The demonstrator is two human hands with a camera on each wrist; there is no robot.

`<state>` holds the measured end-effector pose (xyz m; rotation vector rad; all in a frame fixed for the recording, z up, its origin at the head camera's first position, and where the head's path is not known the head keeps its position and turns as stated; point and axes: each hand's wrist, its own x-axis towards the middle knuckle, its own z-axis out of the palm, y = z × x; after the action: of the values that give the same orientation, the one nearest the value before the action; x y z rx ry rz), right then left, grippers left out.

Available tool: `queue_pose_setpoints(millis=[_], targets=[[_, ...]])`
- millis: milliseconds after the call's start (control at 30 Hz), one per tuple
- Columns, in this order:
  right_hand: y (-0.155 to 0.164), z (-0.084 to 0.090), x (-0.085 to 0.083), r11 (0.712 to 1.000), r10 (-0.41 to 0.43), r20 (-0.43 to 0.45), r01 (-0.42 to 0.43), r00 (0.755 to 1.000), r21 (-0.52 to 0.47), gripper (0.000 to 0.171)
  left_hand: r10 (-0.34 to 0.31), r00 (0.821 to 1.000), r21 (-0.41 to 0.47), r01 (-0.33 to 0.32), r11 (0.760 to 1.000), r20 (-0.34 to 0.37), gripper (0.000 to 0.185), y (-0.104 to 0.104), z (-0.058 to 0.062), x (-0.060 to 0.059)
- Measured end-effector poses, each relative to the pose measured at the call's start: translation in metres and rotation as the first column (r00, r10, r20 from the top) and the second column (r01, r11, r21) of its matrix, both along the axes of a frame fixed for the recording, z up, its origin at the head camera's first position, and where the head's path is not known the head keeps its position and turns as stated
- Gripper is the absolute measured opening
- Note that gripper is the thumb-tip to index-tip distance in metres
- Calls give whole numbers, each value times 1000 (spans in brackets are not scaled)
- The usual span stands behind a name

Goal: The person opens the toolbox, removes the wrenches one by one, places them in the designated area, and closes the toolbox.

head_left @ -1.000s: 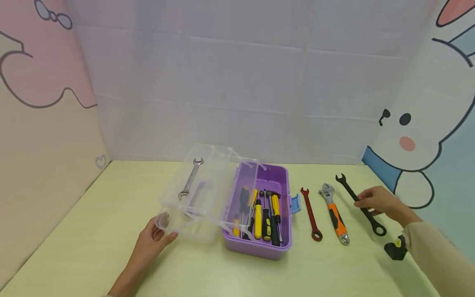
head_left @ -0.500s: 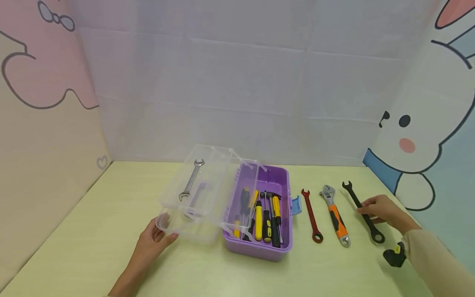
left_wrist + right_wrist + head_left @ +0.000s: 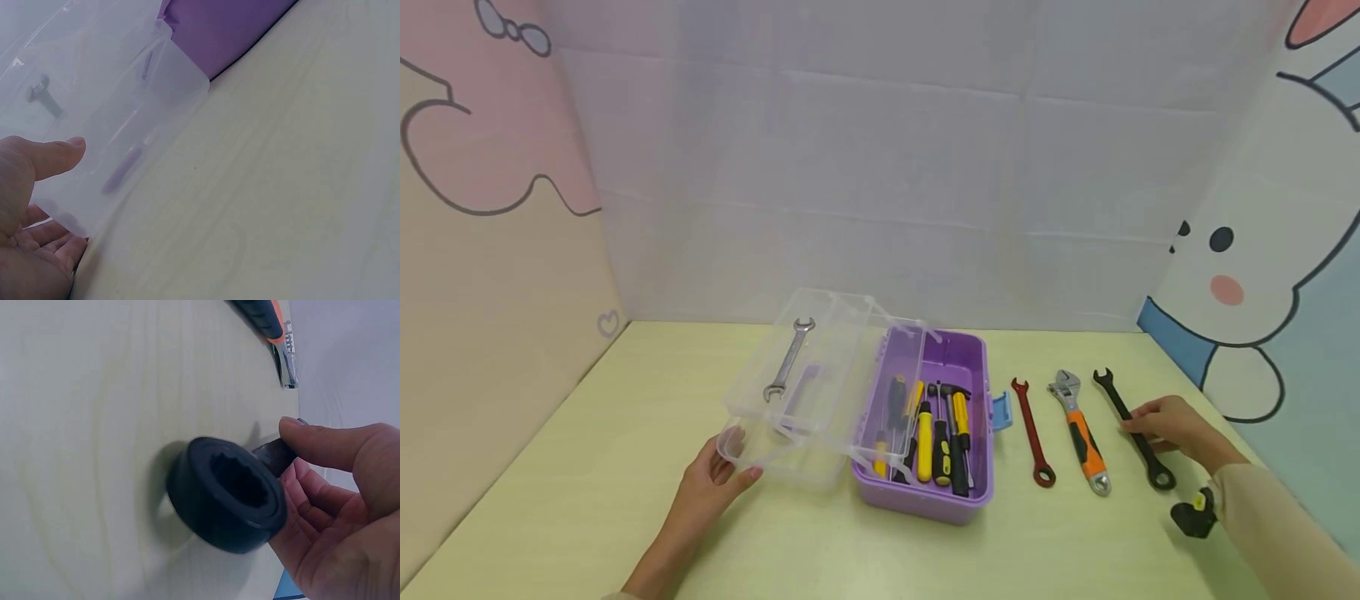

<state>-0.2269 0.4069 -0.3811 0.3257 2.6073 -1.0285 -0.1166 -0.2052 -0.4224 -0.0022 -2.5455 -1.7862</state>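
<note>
My right hand point(image 3: 1172, 427) pinches the shank of a black combination wrench point(image 3: 1117, 398), low over the table at the far right. Its ring end point(image 3: 206, 515) looms large in the right wrist view, where the thumb point(image 3: 325, 447) lies on the shank. At the left, my left hand point(image 3: 709, 485) holds the near corner of the clear plastic lid point(image 3: 745, 404), thumb on one side and fingers behind it. That lid is swung open from a purple toolbox point(image 3: 917, 502). A silver open-end wrench point(image 3: 788, 361) shows through the lid.
Hammer and yellow-and-black screwdrivers point(image 3: 942, 454) lie in the toolbox, partly behind the lid. Right of its blue latch point(image 3: 1002, 412) lie a red wrench point(image 3: 1033, 433) and an orange-handled adjustable wrench point(image 3: 1081, 433). A pale wall point(image 3: 887, 208) closes off the back.
My right hand has come slightly nearer and down with the black wrench, which now lies about parallel to the adjustable wrench. The left hand and lid have stayed put.
</note>
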Motion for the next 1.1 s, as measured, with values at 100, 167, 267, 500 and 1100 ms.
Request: queue_pose_setpoints(millis=[100,167,267,500,1100], targets=[[-1,-1,-2,1000,-15,10,15,1000,-5,51,0,1000,10,0,1000,-4,71,0,0,1],[-2,-2,-2,1000,-19,14,19,1000,-10,49,5,1000,11,-5,1000,-3,70,1,0,1],[-3,-1,-1,1000,-15,14,15,1000,-13,45,9,1000,14,-9,1000,1,71,1,0,1],[-3,-2,0,999,-29,25,30,999,-17,44,11,1000,-5,-11,1000,-4,70,1,1,1],[-3,2,-6,998,-37,67,34,997,56,32,-19,1000,33,20,999,-12,72,0,0,0]])
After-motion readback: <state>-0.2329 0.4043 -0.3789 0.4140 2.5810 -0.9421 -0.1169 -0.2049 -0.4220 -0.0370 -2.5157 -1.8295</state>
